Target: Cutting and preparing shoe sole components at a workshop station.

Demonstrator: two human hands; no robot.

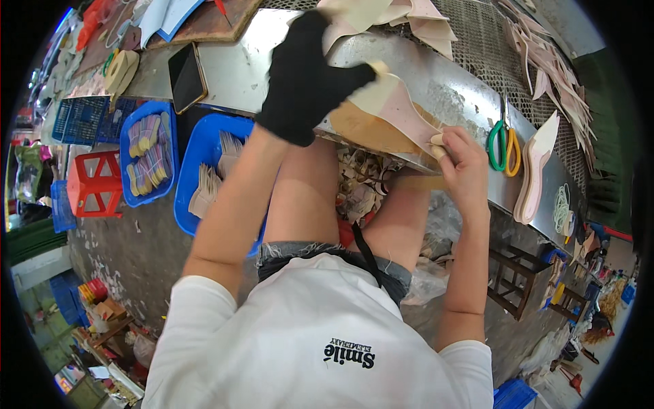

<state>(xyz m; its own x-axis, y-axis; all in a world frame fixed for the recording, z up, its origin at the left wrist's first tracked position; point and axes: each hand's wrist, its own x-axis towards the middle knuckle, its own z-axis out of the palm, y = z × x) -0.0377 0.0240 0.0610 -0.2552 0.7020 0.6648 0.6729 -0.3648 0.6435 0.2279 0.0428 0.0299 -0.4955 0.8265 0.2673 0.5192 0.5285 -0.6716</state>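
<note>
My left hand [298,78] wears a black glove with pale fingertips. It is raised over the metal table, thumb and fingers spread wide, the fingertips blurred. Its thumb tip is next to the broad end of a pale pink and white shoe-sole-shaped piece [402,109]; I cannot tell if they touch. My bare right hand [463,160] pinches the narrow end of that piece, with pale covers on the fingertips. Under the piece lies a brown board [371,129] at the table's near edge. More pale pieces [426,24] lie beyond my left hand.
Green- and orange-handled scissors [504,146] and a stack of pale pieces [536,170] lie right on the metal table [470,88]. A phone [187,77] is at left. Blue baskets [184,184] of bundled pieces and a red stool [94,183] stand below. Scraps [357,184] gather between my legs.
</note>
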